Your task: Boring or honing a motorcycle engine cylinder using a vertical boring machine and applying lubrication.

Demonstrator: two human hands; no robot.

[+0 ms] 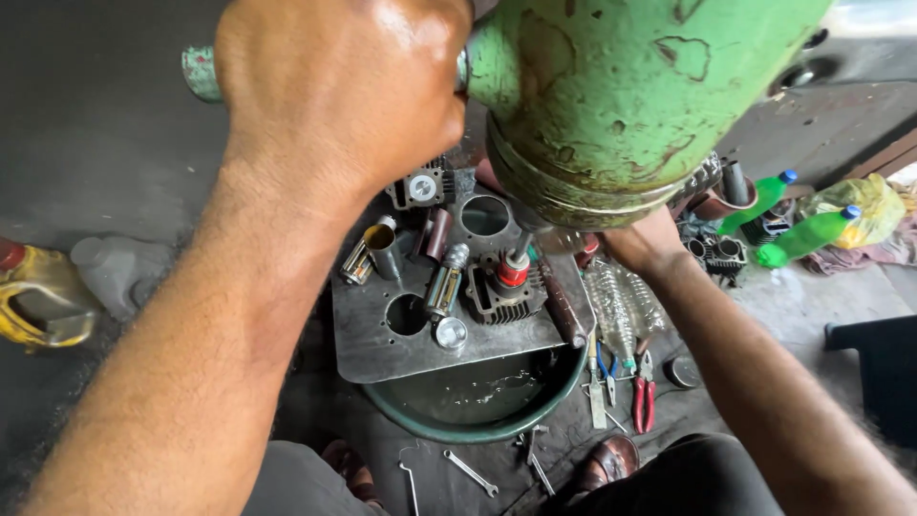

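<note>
Up close under my face, my left hand (334,86) is clenched around the green lever handle (201,72) that sticks out from the chipped green machine head (611,96), and that big head blocks most of what lies behind it. My right hand (642,244) reaches in beneath the head beside the spindle; its fingers are hidden there, so I cannot tell whether they grip anything. Below the spindle a finned engine cylinder (501,296) with a red-collared tool (514,270) in it sits on a grey steel plate (382,354) bored with round holes. Around it on the plate lie a piston (384,244), a shiny metal pin (444,287) and a second finned part (420,186). The plate rests over a green basin (478,420). Near it on the floor are red-handled pliers (645,401), a clear plastic bottle (621,306), spanners (470,473), two green bottles (807,234) at right and a yellow jug (38,296) at left.
</note>
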